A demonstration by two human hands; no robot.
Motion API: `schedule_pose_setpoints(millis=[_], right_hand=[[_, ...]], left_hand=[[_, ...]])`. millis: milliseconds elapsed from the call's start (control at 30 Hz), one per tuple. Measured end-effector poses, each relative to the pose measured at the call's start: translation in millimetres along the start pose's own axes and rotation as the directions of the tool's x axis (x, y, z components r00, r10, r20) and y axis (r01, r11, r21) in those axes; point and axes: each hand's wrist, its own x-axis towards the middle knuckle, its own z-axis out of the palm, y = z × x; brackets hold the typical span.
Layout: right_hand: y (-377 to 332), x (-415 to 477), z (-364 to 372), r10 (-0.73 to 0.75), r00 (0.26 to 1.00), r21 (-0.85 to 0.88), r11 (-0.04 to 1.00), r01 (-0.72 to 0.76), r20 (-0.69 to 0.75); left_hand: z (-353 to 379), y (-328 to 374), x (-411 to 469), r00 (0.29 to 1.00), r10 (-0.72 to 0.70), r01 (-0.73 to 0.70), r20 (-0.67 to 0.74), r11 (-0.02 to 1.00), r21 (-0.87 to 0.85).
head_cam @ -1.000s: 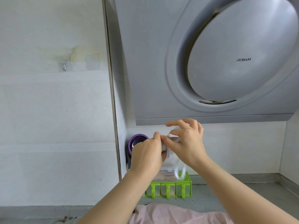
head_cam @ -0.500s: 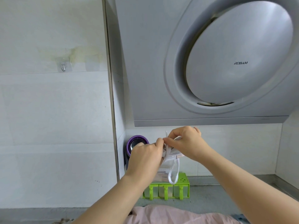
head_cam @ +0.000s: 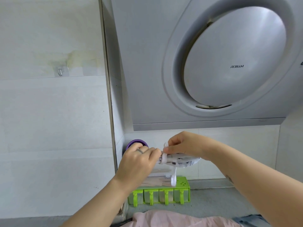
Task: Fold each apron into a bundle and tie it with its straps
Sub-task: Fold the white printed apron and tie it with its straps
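Note:
A rolled white apron bundle [head_cam: 182, 160] with dark markings is held in the air in front of the wall. My left hand [head_cam: 139, 163] grips its left end. A white strap [head_cam: 164, 157] is wrapped around the roll, and my right hand [head_cam: 185, 145] pinches the strap's upper end above it. A loop of strap [head_cam: 173, 180] hangs down below the bundle. Pink cloth [head_cam: 172, 219], possibly another apron, lies at the bottom edge of the view.
A green spice rack [head_cam: 159, 193] with a clear box on top stands on the grey counter [head_cam: 216, 202] by the wall. A purple-rimmed container [head_cam: 136, 142] is behind my left hand. A grey range hood [head_cam: 213, 63] hangs overhead. Blue fabric [head_cam: 252, 221] shows at bottom right.
Both hands have dropped lower. The bundle now lies more sideways, with more of it showing to the right. The strap sits tighter around the roll and the hanging loop is shorter.

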Motion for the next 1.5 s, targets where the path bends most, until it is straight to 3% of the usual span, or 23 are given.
schedule_pose_setpoints(millis=[133, 233, 300, 367, 467, 533, 600, 667, 733, 800, 833, 967, 1067, 1167, 1233, 1300, 1400, 1500], right_hand=[[7.6, 0.4, 3.7, -0.011, 0.986, 0.349, 0.936, -0.049, 0.169], [10.8, 2.9, 1.8, -0.028, 0.981, 0.378, 0.925, -0.047, 0.192], [8.6, 2.4, 1.0, -0.042, 0.993, 0.326, 0.945, 0.003, 0.112], [5.9, -1.2, 1.6, -0.064, 0.998, 0.208, 0.976, 0.060, 0.015], [4.9, -6.0, 0.6, -0.150, 0.982, -0.122, 0.983, 0.136, -0.112], [4.3, -10.1, -1.8, -0.214, 0.967, -0.306, 0.938, 0.164, -0.138], [2.7, -14.6, -6.0, -0.275, 0.954, -0.371, 0.904, 0.213, -0.122], [-2.0, -18.2, -8.2, -0.362, 0.929, -0.428, 0.854, 0.295, -0.082], [-7.8, -22.5, -8.1, -0.452, 0.891, -0.476, 0.792, 0.382, -0.037], [-10.6, -26.4, -7.2, -0.531, 0.847, -0.515, 0.728, 0.453, -0.006], [-10.0, -27.2, -7.1, -0.571, 0.821, -0.538, 0.690, 0.484, 0.006], [6.6, -25.3, -3.3, -0.658, 0.751, -0.585, 0.632, 0.508, -0.059], [22.8, -22.2, 4.0, -0.696, 0.648, -0.580, 0.678, 0.452, -0.310], [29.6, -23.0, 12.8, -0.637, 0.524, -0.421, 0.769, 0.481, -0.565], [31.2, -25.3, 18.3, -0.586, 0.542, -0.262, 0.786, 0.560, -0.602], [33.1, -28.4, 20.8, -0.524, 0.639, -0.046, 0.792, 0.609, -0.563], [30.4, -33.9, 17.6, -0.404, 0.806, 0.307, 0.774, 0.553, -0.433], [26.3, -39.0, 11.0, -0.419, 0.839, 0.368, 0.762, 0.533, -0.346]], left_hand=[[-2.1, -1.3, 3.2, 0.994, -0.068, 0.068, -0.080, 0.998, -0.002], [-1.8, -1.6, 4.8, 0.983, -0.094, 0.090, -0.158, 0.995, -0.036], [-3.4, 0.7, 6.1, 0.981, -0.113, 0.107, -0.158, 0.993, -0.048], [-10.2, 6.8, 7.4, 0.986, -0.155, 0.151, -0.063, 0.986, -0.065], [-19.8, 11.9, 5.8, 0.965, -0.183, 0.214, 0.185, 0.963, -0.162], [-30.3, 6.6, 7.9, 0.947, -0.208, 0.273, 0.247, 0.923, -0.270], [-46.8, -1.6, 20.8, 0.905, -0.290, 0.402, 0.312, 0.825, -0.397], [-54.6, -16.1, 34.4, 0.809, -0.309, 0.551, 0.500, 0.695, -0.462], [-54.5, -30.4, 45.9, 0.625, -0.141, 0.708, 0.768, 0.518, -0.481], [-49.9, -37.8, 48.9, 0.484, 0.081, 0.790, 0.871, 0.388, -0.475], [-47.8, -37.9, 48.0, 0.456, 0.146, 0.810, 0.878, 0.340, -0.478], [-41.1, -21.5, 35.4, 0.493, 0.116, 0.862, 0.862, 0.070, -0.502], [-39.9, -6.6, 27.2, 0.509, 0.000, 0.838, 0.861, -0.229, -0.495], [-38.1, 2.5, 25.3, 0.461, -0.118, 0.743, 0.879, -0.491, -0.455], [-37.8, 5.2, 25.3, 0.420, -0.149, 0.698, 0.895, -0.578, -0.424], [-39.4, 6.1, 25.6, 0.409, -0.149, 0.680, 0.900, -0.608, -0.410], [-42.2, 6.6, 24.8, 0.412, -0.157, 0.641, 0.897, -0.649, -0.408], [-46.4, 10.5, 22.7, 0.426, -0.161, 0.629, 0.890, -0.655, -0.420]])
